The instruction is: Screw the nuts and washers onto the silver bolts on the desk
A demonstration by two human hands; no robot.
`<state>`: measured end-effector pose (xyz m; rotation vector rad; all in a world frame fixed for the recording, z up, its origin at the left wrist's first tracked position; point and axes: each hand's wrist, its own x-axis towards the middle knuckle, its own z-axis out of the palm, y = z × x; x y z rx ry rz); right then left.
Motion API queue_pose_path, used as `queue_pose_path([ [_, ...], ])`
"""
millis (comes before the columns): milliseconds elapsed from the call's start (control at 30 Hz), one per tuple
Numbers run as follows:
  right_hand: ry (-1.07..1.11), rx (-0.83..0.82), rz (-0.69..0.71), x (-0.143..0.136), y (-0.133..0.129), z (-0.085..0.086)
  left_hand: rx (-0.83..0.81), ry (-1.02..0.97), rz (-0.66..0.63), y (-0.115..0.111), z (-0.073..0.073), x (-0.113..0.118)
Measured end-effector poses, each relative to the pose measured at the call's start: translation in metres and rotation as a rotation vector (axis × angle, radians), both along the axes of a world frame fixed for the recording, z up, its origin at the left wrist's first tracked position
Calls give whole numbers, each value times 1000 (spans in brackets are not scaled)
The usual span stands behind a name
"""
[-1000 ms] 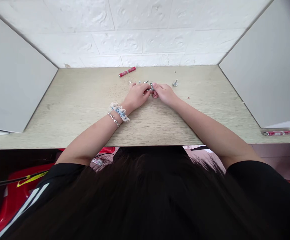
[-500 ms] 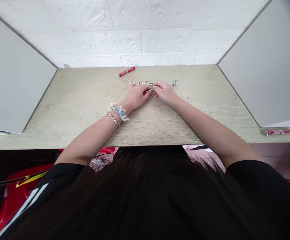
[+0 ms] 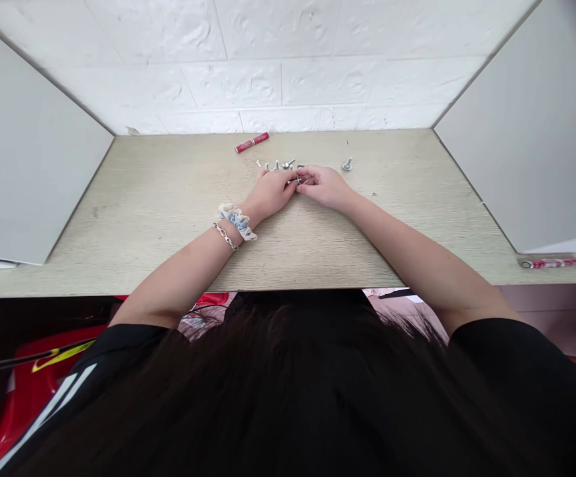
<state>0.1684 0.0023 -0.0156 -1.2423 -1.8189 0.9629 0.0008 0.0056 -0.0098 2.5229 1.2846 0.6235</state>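
Between my two hands is a small silver bolt (image 3: 298, 179), its shank pointing into my left hand and a flat round metal part at its right end. My left hand (image 3: 272, 190) pinches the shank from the left, and its fingers hide much of it. Closed around the right end are the thumb and fingertips of my right hand (image 3: 325, 187). Whether the round part is the head, a washer or a nut I cannot tell. Just beyond my fingers, several bolts (image 3: 276, 165) stand in a row, and a bolt with a nut (image 3: 288, 164) lies tilted among them.
To the right, another bolt (image 3: 347, 164) stands on its wide base. A red marker-like tube (image 3: 252, 142) lies near the wall, and a second red tube (image 3: 556, 263) sits at the table's right front edge. White panels (image 3: 526, 132) flank the wooden table (image 3: 168, 218).
My right hand has shifted slightly left and down, and its fingers have changed their hold at the bolt's end. My left hand stays nearly in place.
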Motion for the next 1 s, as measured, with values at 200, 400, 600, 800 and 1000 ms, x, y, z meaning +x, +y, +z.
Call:
queue_pose_path([
  [200,-19,26,-5,-1,0,-1,-9,10,9,0,1,1],
  [400,-13,56,-45,-3,-1,-3,-13,-2,7,0,2,0],
  [600,-24,86,-77,-5,-3,-4,-28,-51,12,-2,4,1],
  [800,-29,143,-69,-5,-6,-3,-12,-55,29,-3,6,2],
  [1000,-12,182,-105,-4,-6,-3,15,-26,36,-2,3,2],
])
